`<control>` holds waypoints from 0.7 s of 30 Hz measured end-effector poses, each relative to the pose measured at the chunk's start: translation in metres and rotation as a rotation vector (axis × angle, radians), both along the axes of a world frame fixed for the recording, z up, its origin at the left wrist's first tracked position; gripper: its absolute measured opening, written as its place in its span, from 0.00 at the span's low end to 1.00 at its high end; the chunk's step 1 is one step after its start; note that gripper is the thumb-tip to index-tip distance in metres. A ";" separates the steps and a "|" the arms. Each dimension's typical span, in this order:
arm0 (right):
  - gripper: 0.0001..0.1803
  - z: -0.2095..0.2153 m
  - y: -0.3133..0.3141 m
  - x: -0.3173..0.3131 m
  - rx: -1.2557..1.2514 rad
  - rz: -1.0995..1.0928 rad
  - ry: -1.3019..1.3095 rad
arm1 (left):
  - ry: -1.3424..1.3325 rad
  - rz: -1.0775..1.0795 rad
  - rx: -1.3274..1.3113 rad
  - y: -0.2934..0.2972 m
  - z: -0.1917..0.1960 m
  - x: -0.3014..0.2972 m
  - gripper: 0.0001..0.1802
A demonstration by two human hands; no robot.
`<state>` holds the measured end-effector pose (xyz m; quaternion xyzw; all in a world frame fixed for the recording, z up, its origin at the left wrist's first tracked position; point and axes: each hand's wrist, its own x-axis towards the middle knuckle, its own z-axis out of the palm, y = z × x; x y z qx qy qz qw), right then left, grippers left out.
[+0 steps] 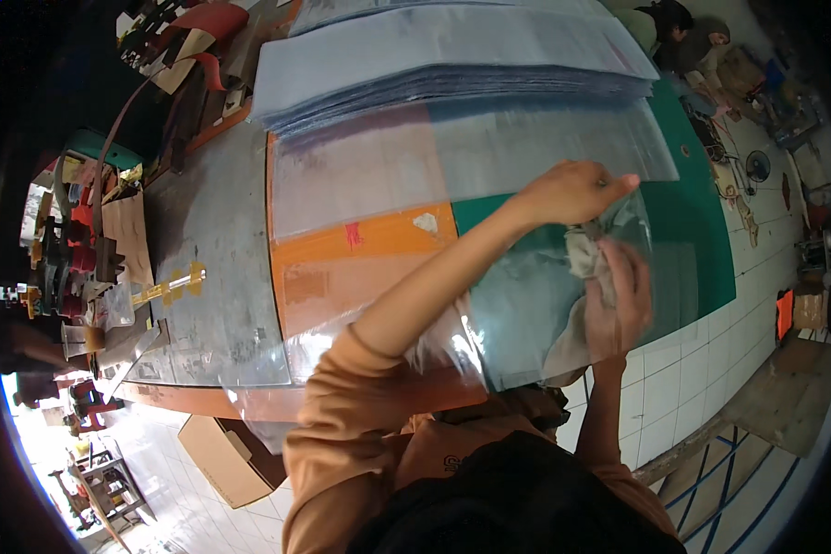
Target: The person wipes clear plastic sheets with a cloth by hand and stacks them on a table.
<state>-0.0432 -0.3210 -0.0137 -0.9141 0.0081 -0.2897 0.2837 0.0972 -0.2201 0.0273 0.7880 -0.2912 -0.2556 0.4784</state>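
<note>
My left hand reaches across from the left, its fingers curled on the upper edge of a clear plastic sheet. The sheet is lifted at the right and drapes over the table's near side, with bright glare on its folds. Behind that see-through plastic is my right hand, raised with its fingers around a crumpled whitish cloth. The cloth sits just below my left hand. Part of my right hand's grip is blurred by the plastic.
A thick stack of clear plastic sheets lies across the table's far side. Orange and green surfaces show beneath the plastic, beside a grey board. A cardboard box stands on the floor. Other people are at the far right.
</note>
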 end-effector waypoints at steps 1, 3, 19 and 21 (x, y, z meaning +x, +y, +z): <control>0.23 0.005 0.001 -0.001 0.016 -0.009 0.019 | 0.153 -0.078 -0.154 -0.014 -0.005 0.005 0.22; 0.20 0.003 0.007 -0.002 0.066 0.006 0.074 | 0.474 -0.200 -0.449 -0.023 -0.033 0.011 0.22; 0.24 -0.029 0.114 -0.034 0.316 0.478 -0.096 | -0.750 -0.102 -0.304 -0.078 0.010 -0.022 0.08; 0.24 -0.045 0.127 -0.042 0.264 0.572 -0.059 | -0.654 -0.133 -0.224 -0.096 0.001 -0.028 0.10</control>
